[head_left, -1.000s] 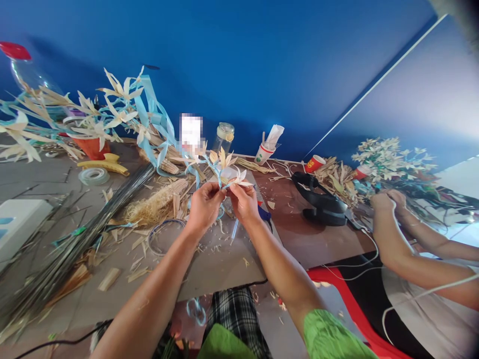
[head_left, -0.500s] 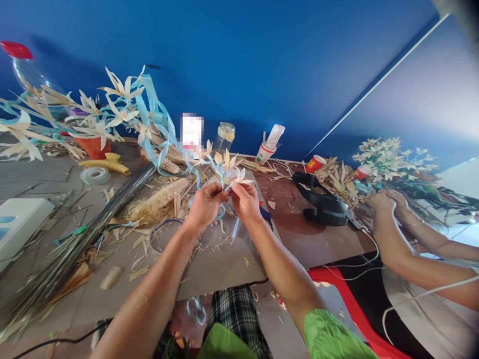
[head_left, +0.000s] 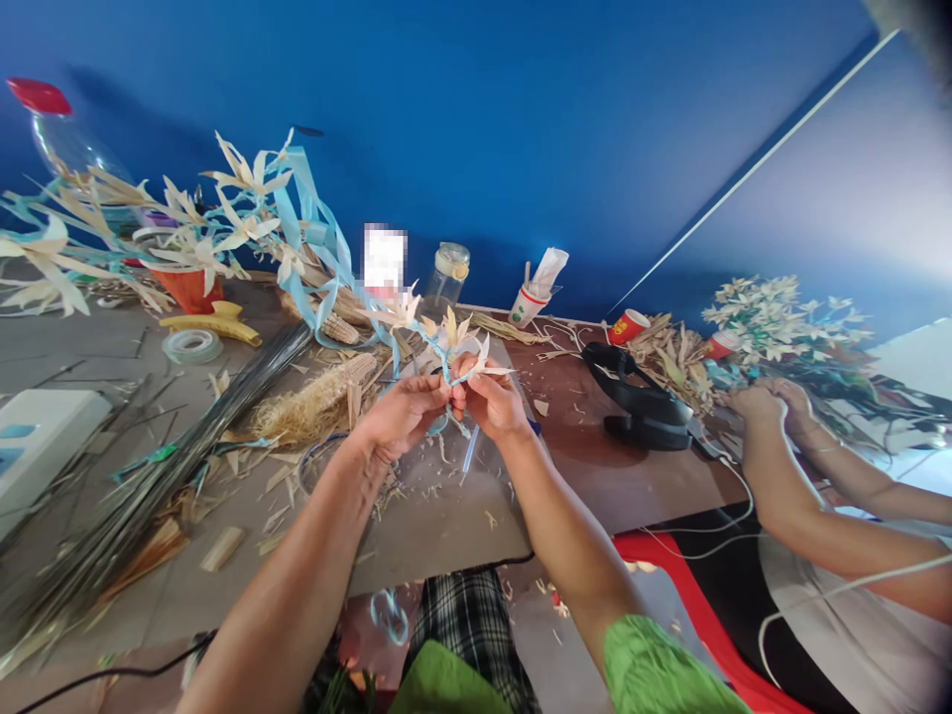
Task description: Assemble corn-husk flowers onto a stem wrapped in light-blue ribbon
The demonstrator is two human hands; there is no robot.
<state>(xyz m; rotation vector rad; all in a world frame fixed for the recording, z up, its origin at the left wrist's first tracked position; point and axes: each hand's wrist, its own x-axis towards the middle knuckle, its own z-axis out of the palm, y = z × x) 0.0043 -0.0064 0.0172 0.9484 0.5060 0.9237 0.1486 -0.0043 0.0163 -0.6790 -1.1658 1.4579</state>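
Observation:
Above the near part of the table, my two hands are close together on a corn husk flower stem wrapped in light blue ribbon. Pale, pointed husk petals spread from its upper end. My left hand pinches the lower part of the stem, with thumb and fingers pressed together. My right hand is closed around the side branch, just below a white husk flower. The fingertips of both hands nearly meet, and part of the stem is hidden behind them.
Bundled wires, a corn cob and a tape roll lie left. Husk flowers stand in an orange cup. Right are a black headset-like object, a red cup and another person's hands.
My left hand has turned, showing more of the wrist and thumb side. My right hand has shifted slightly, its fingers curling further around the branch. The flower stem leans more to the left.

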